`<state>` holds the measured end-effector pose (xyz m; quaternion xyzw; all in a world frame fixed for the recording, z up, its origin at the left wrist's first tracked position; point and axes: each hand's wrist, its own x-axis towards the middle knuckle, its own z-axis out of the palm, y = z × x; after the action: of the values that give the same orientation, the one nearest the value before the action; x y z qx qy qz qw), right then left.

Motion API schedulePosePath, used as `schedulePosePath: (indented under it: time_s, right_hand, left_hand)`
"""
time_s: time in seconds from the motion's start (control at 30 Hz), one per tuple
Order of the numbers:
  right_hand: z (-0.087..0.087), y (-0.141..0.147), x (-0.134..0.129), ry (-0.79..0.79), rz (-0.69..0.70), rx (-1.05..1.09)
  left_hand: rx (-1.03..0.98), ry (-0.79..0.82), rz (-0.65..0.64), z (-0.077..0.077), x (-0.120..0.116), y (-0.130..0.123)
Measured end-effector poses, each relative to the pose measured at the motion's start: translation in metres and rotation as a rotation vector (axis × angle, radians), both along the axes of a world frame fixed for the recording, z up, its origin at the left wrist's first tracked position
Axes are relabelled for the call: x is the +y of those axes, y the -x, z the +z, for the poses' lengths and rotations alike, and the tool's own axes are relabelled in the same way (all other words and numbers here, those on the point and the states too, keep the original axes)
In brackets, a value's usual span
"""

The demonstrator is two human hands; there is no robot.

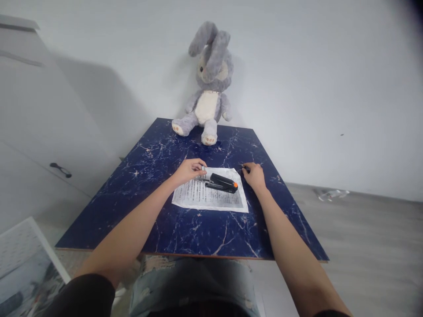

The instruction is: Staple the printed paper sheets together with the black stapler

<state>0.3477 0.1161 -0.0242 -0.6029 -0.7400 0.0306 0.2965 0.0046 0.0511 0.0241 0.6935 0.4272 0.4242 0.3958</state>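
Observation:
A black stapler [222,184] with an orange end lies on a printed sheet of paper [194,200], and a thin metal part sticks out toward its left. At the sheet's upper left edge, my left hand [191,171] is closed in a pinch on a small silvery strip [203,168], too small to make out fully. My right hand [254,175] rests on the table just right of the sheet. Its fingers are curled round a small black piece [247,169], mostly hidden by them.
The blue marbled table [205,233] holds a grey plush rabbit [211,83] seated at its back against the wall. A cabinet with a dark handle [61,170] stands at the left. Clear plastic [333,194] lies on the floor at right.

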Motion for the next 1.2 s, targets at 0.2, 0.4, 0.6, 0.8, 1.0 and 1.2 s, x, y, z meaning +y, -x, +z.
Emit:
schedulePosePath:
  time_s: [0.2,0.4,0.6,0.8,1.0,1.2]
  right_hand:
    - [0.004,0.001,-0.003,-0.067,-0.063,0.051]
    - [0.006,-0.002,-0.004,-0.078,-0.177,0.113]
    - [0.008,0.000,-0.006,-0.097,-0.161,0.144]
    - [0.016,0.005,-0.009,-0.162,-0.156,0.140]
    - [0.016,0.006,-0.020,-0.139,-0.098,0.128]
    - [-0.003,0.002,-0.005,-0.139,-0.099,0.090]
  left_hand:
    - [0.028,-0.056,0.038,-0.001,0.001,0.001]
    - [0.149,-0.087,0.033,0.007,0.000,0.004]
    - [0.011,0.037,0.090,0.014,-0.002,0.005]
    - [0.005,0.011,0.168,0.024,0.003,0.004]
    - [-0.090,0.047,0.117,0.015,-0.023,0.004]
    - [-0.249,0.109,0.148,-0.010,-0.035,0.020]
